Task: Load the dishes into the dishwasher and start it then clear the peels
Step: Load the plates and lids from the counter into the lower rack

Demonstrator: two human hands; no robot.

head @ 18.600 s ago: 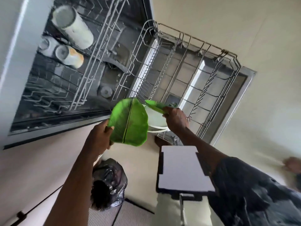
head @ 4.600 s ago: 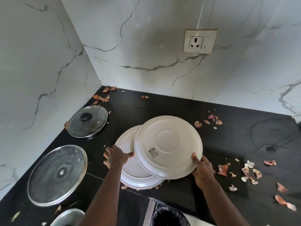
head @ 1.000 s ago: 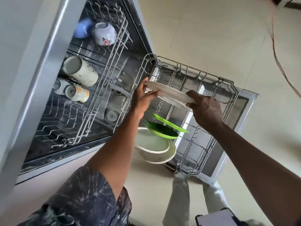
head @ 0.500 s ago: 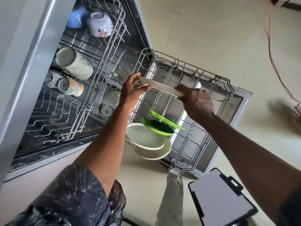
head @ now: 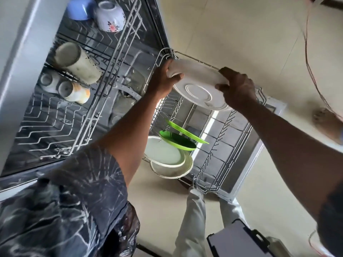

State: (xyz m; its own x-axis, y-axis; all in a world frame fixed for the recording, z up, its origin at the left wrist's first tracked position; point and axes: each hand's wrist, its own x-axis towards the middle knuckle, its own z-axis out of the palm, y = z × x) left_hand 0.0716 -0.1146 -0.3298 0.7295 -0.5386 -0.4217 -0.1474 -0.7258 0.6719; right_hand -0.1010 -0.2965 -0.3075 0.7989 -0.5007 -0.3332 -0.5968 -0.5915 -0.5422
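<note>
- Beige floor tiles [head: 232, 34] fill the upper right of the frame, smooth and matte.
- Grey and boxy, the dishwasher [head: 22, 52] stands open at the left. Its upper wire basket [head: 118, 58] carries tumbled mugs [head: 78, 65] and two rounded bowls [head: 109, 17], one blue and one floral.
- At centre right the lower rack [head: 232, 145] sits drawn out over the door, thin coated wire with rows of upright tines.
- Near its lower end two pale plates [head: 163, 153] and two glossy green plates [head: 178, 140] stand on edge.
- Round and glazed, the white plate [head: 198, 91] hangs tilted above the rack's upper end, its foot ring facing the camera. Whether a second plate lies behind it is unclear. Free tines lie below it, toward the green plates, so it probably needs tipping onto its edge.
- On the plate's left rim the left hand [head: 161, 80] pinches with thumb over fingers. The right hand [head: 237, 88] curls round the opposite rim, and both are equally near.
</note>
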